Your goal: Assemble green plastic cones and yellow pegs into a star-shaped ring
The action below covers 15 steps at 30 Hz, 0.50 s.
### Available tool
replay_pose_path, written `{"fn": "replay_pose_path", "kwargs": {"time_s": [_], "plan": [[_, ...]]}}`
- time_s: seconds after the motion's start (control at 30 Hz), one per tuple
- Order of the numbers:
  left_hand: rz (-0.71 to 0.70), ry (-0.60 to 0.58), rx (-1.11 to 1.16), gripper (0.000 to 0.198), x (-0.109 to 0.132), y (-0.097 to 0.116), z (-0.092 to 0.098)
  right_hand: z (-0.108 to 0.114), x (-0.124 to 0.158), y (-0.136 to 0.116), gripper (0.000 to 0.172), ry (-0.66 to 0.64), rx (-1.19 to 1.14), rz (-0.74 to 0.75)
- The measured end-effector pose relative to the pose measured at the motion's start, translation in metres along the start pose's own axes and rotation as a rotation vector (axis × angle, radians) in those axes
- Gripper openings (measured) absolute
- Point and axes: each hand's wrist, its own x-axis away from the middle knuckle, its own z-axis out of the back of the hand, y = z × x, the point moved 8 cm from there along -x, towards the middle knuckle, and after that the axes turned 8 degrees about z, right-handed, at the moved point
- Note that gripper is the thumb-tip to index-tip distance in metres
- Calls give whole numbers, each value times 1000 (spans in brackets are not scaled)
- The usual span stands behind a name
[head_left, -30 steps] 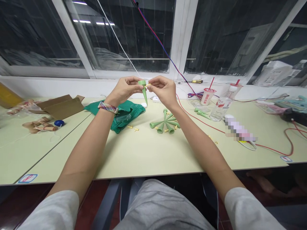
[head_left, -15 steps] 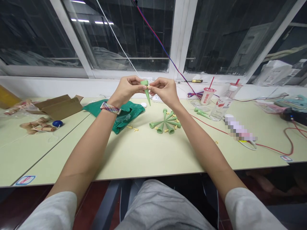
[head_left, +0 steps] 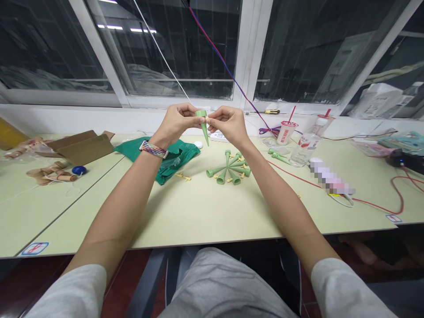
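My left hand [head_left: 177, 121] is closed on a green plant watering spike [head_left: 204, 132], gripping it near its wide cap. The spike hangs point down, slightly tilted, above the table. My right hand [head_left: 231, 126] meets it from the right, thumb and fingertips pinched on a small yellow valve at the spike's side; the fingers mostly hide that valve. Below, several more green spikes [head_left: 221, 177] lie in a fan, tips inward, with yellow valves beside or on them. Loose yellow valves [head_left: 183, 177] lie next to a torn green plastic bag [head_left: 185, 154].
More green pieces [head_left: 278, 156] lie at the right, by a plastic bottle [head_left: 301, 148] and a cup with a straw [head_left: 285, 134]. A red cable crosses the table. On the left are a cardboard box [head_left: 82, 148] and a wooden toy with a blue ball [head_left: 79, 170].
Both hands and the spike have shifted very slightly to the right. My right fingertips remain pressed at the spike's side. The things on the table have not moved.
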Motion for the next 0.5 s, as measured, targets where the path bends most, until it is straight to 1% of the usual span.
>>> {"fn": "replay_pose_path", "kwargs": {"time_s": [0.13,0.23,0.33,0.4,0.47,0.5], "plan": [[51,-19,3,45,4,5,-8,3,0,-7,42,-22,-10,3],[88,-98,15,49,7,3,-20,7,5,-11,42,-30,-11,-4],[118,-187,6,47,8,-4,-33,16,18,-15,42,-88,-16,-73],[135,-223,-8,43,9,-10,-37,29,34,-16,43,-149,4,-166],[157,-242,-25,40,8,-16,-39,51,55,-18,44,-231,82,-291],[172,-248,-36,39,8,-19,-39,64,68,-17,44,-298,154,-369]]}}
